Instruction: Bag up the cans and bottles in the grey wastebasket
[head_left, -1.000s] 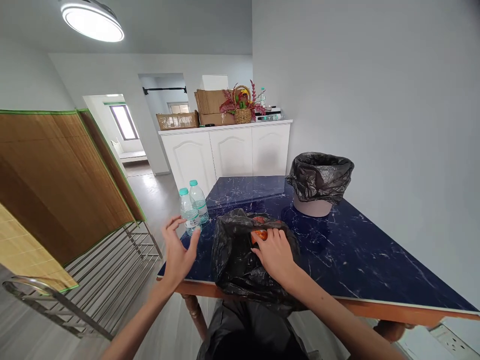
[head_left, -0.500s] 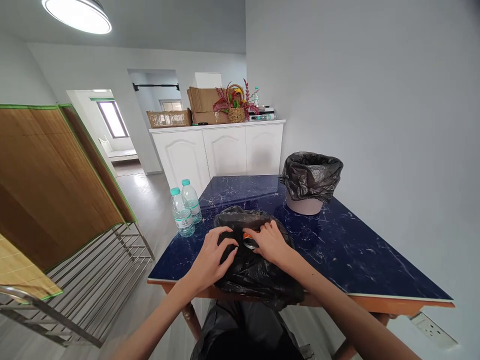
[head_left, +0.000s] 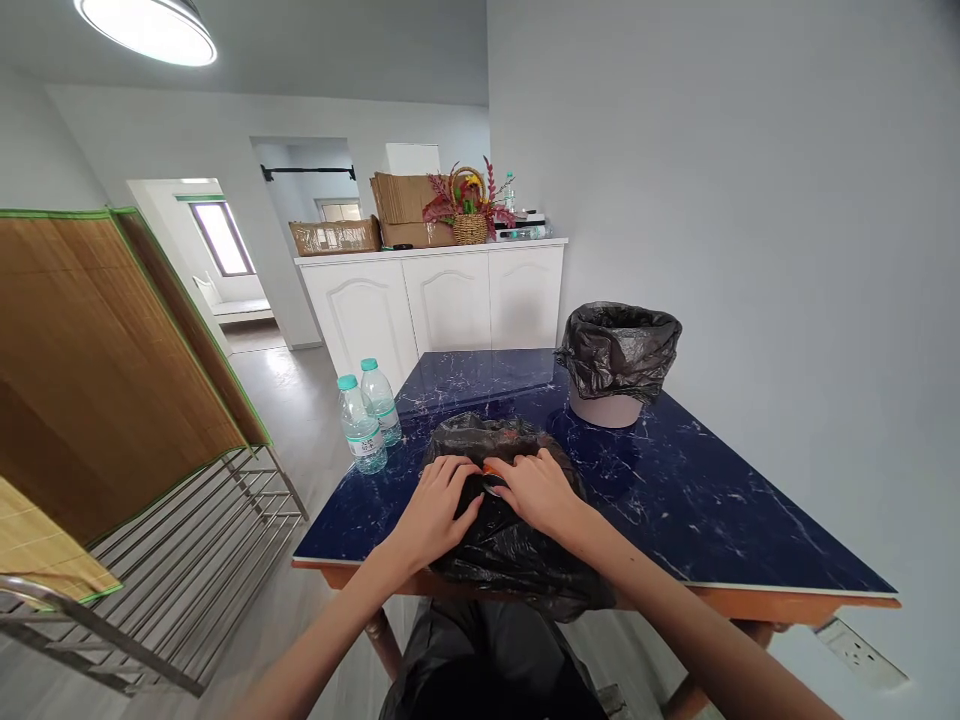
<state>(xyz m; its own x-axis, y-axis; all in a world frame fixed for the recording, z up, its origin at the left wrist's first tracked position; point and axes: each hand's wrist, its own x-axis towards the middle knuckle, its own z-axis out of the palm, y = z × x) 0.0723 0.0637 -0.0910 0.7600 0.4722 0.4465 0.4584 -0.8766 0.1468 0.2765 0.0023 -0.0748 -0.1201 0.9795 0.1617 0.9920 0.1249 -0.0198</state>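
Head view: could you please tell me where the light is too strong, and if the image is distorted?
In the head view, the ceiling lamp and far window are blown out to white; in the head view, glare lies on the floor; in the head view, the black bag loses detail in its dark folds; in the head view, the edges look wide-angle stretched.

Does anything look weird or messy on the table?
The bin stands on the table, which is odd, since bins usually stand on the floor. The crumpled bag hangs over the front edge, so it looks messy. I see no spill.
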